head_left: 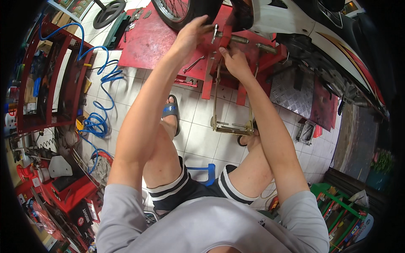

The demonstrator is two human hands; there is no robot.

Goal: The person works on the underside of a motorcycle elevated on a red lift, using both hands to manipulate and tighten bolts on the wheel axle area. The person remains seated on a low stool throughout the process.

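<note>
My left hand [190, 37] reaches over the red lift table [143, 46] with its fingers stretched out beside the T-handle [216, 33] of a clamp screw. The threaded screw [239, 39] runs through an upright red bracket [225, 36]. Just below that bracket, my right hand [236, 63] is closed, its thumb against the bracket's lower part; the other fingers and whatever they hold are hidden. A brass-coloured metal frame [231, 128] hangs down from near the right hand toward the floor. On the table to the left lies a combination spanner [194, 63].
A motorcycle with its front wheel [175, 12] and white body panel [291, 21] stands over the table. Blue coiled air hose [96, 124] lies on the tiles by a red shelf rack [55, 80]. A checker-plate ramp [293, 90] is at the right; a blue stool [206, 175] sits beneath me.
</note>
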